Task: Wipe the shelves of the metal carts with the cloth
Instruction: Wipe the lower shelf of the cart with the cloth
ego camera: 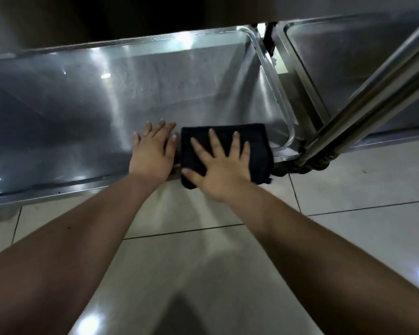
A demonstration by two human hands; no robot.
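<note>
Cloth (260, 146), black and folded into a rough rectangle, is laid at the front right corner of the lower shelf (82, 105) of a metal cart, with its near edge draped slightly over the shelf's front rim (58, 189). It is pressed down by the right hand (221, 172), which is laid flat on top with all fingers straight and widely spread; nothing is pinched or gripped. The left hand (153, 153) is set palm down on the bare steel just beside the cloth's left edge, close to the front rim, its fingers straight and held near one another, the thumb slightly apart on the cloth's side. Whether that thumb touches the cloth cannot be told. The shelf is shaped as a shallow tray with rounded corners, and bright reflections are seen across its surface. To the right, beyond a narrow gap, the shelf of a second cart (348, 64) is seen, crossed diagonally by a shiny metal tube (373, 95) that runs down to the corner joint next to the cloth. Both forearms are stretched out over a pale tiled floor (203, 262).
</note>
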